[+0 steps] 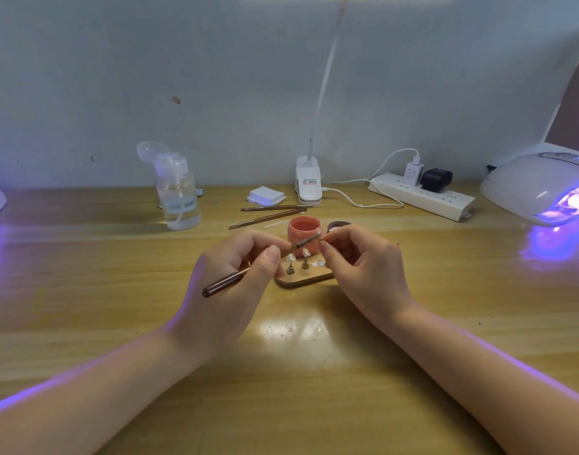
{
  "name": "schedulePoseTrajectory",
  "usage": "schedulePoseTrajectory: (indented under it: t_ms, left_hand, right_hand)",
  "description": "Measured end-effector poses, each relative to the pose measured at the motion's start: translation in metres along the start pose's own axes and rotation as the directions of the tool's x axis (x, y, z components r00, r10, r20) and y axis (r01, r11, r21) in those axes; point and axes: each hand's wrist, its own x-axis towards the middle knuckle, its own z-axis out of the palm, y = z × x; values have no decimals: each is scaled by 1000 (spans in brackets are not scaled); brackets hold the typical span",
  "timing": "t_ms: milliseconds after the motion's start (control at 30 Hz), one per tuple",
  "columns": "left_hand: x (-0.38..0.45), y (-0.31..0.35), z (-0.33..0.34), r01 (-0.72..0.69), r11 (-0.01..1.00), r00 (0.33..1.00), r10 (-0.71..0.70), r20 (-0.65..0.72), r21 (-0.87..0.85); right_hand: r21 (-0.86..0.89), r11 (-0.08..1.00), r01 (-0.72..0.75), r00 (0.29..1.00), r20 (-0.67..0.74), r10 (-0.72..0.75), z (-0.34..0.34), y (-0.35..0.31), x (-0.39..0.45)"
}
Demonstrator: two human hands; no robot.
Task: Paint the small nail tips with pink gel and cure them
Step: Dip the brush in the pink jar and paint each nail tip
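My left hand [239,274] grips a brown nail brush [225,283] by its shaft, handle end pointing down-left. My right hand [363,261] pinches the brush's front end near the ferrule [309,240]. Both hands hover over a small wooden stand [301,280] that carries clear nail tips [305,254] on little metal holders. Just behind it sits an open jar of pink gel [304,232], with its dark lid [335,227] to the right. A white UV lamp [537,187] glows purple at the far right.
A pump bottle of clear liquid [178,192] stands at back left. Two more brushes [271,214], a stack of white pads [266,196], a clip lamp base [308,183] and a power strip [422,195] with cables line the back of the wooden table [117,257].
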Motion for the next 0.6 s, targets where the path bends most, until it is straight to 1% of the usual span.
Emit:
schedulePoseTrajectory:
  t_ms: [100,200,300,367,467,533,600]
  left_hand:
    - [0,-1,-2,-20,1000,1000,20,-11,-13]
    - [1,-2,-1,4,1000,999,-6,-52,-23]
    - [1,-4,1,29,999,999,-30,-32,-23]
    - [-1,-4,0,17,998,1000,-18,-15,-53]
    - [-2,-3,-2,-13,997,998,9,-55,-73]
    - [-1,-3,0,10,997,995,-17,-95,-76]
    - [-1,-3,1,34,997,996,-40,-84,-63]
  right_hand:
    - [-7,1000,-10,1000,17,10,-1,0,0]
    - [9,1000,-30,999,14,30,-1,0,0]
    - [27,999,-45,999,10,45,0,0,0]
    - [41,998,-57,998,12,57,0,0,0]
    - [54,997,-63,998,22,62,0,-1,0]
    - [57,996,-65,998,23,64,-1,-1,-1]
    - [43,997,-57,998,36,56,-1,-1,-1]
